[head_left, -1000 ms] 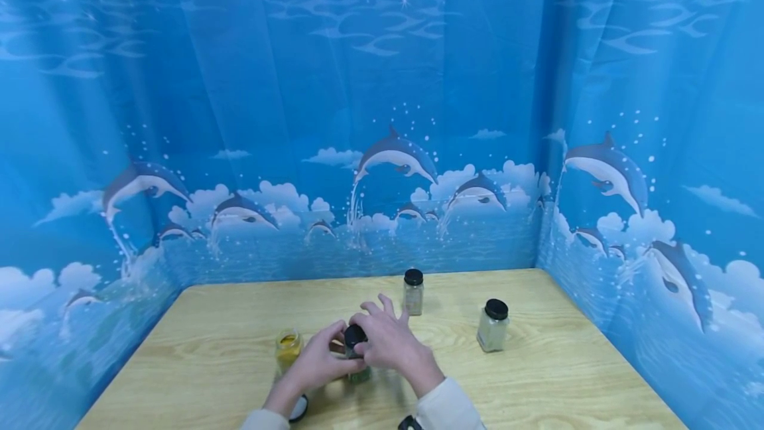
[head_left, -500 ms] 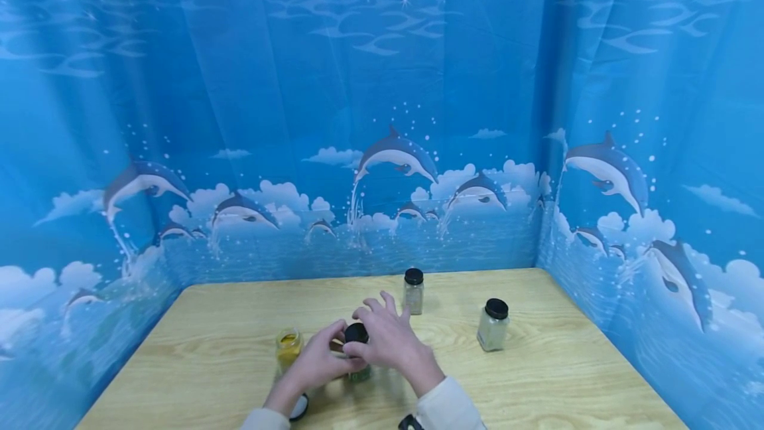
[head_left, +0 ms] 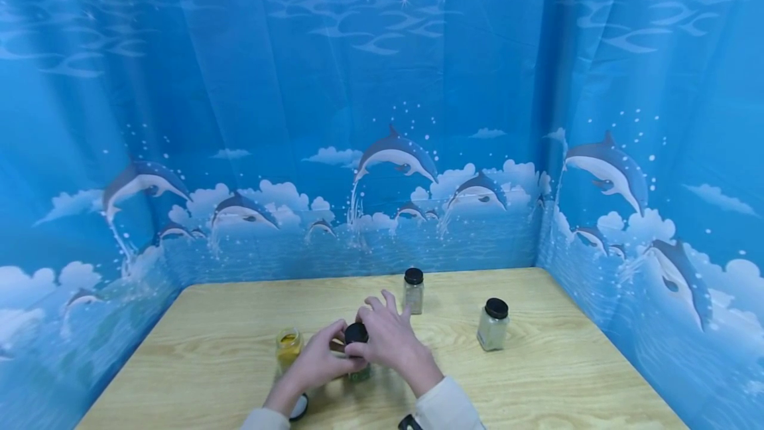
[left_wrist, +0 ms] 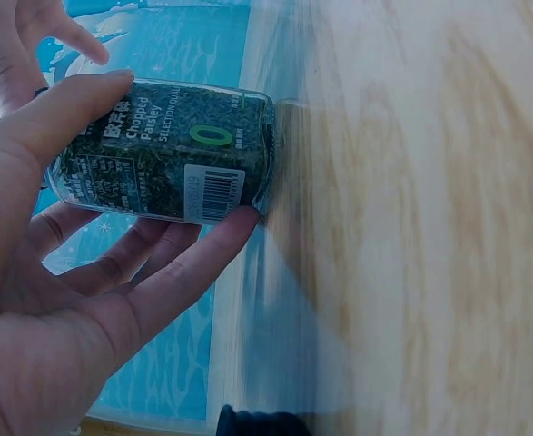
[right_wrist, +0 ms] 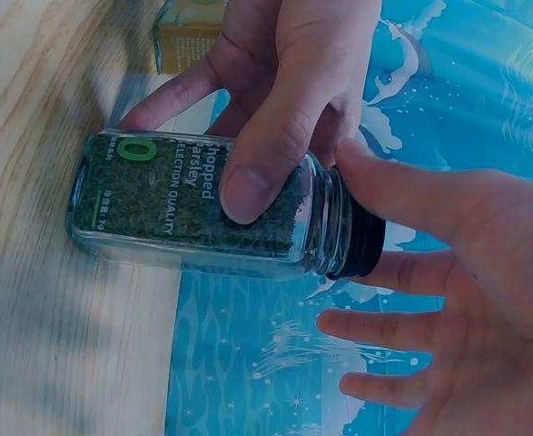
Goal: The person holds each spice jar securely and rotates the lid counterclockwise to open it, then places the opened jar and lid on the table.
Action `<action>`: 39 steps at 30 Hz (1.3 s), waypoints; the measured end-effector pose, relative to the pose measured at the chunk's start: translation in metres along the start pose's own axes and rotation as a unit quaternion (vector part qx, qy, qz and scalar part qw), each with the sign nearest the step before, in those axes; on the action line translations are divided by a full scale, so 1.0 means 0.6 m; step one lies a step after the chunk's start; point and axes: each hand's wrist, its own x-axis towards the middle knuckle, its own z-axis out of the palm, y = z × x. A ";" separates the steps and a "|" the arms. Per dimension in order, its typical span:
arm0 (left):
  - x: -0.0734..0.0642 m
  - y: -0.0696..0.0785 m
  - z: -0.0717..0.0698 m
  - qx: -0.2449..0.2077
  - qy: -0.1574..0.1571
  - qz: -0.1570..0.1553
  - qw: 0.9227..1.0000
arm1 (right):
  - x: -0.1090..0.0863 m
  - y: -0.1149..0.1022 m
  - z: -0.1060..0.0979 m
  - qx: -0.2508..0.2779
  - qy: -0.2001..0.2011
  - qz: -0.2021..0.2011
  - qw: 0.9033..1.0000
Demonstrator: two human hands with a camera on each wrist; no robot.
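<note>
A glass jar of chopped parsley [left_wrist: 175, 150] stands on the table, its label and barcode facing the left wrist camera. My left hand [head_left: 322, 360] grips the jar's body, thumb on one side and fingers on the other. The black lid [right_wrist: 366, 241] sits on the jar's neck, with clear glass threads showing just below it. My right hand [head_left: 390, 345] pinches this lid between thumb and index finger, while its other fingers are spread out, as the right wrist view shows.
Left of my left hand stands a lidless jar of yellow powder [head_left: 289, 349]. A black lid [head_left: 300, 407] with a white inside lies near my left wrist. Two capped jars stand beyond: one pale jar [head_left: 413, 294] behind my right hand, another pale jar [head_left: 493, 329] to the right.
My right hand's fingers and thumb have shifted slightly around the black lid. The left hand keeps its hold on the parsley jar, and the other jars have not moved.
</note>
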 end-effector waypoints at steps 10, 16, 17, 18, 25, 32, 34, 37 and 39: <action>0.000 -0.002 -0.001 0.007 0.002 0.008 1.000 | -0.003 -0.002 -0.004 0.012 -0.027 -0.018 0.999; -0.002 -0.002 -0.002 0.005 0.004 0.008 1.000 | -0.002 -0.003 -0.004 0.019 -0.040 -0.014 0.999; -0.002 -0.001 -0.002 0.006 0.005 0.008 1.000 | -0.002 -0.003 -0.004 0.020 -0.041 -0.014 0.999; -0.002 -0.001 -0.002 0.006 0.005 0.009 1.000 | -0.002 -0.003 -0.004 0.020 -0.043 -0.013 0.999; -0.005 0.004 -0.001 -0.003 0.004 0.009 1.000 | -0.003 -0.004 -0.005 0.018 -0.044 -0.014 0.999; -0.006 0.004 -0.001 0.004 0.003 0.001 1.000 | -0.004 -0.004 -0.005 0.022 -0.050 -0.019 0.998; -0.007 0.005 -0.001 0.004 0.003 -0.001 1.000 | -0.004 -0.004 -0.006 0.021 -0.052 -0.022 0.998; -0.007 0.006 -0.002 0.006 0.001 -0.005 1.000 | -0.004 -0.005 -0.007 0.022 -0.058 -0.024 0.998; -0.007 0.005 -0.002 0.005 -0.001 -0.005 1.000 | -0.005 -0.005 -0.007 0.021 -0.061 -0.024 0.998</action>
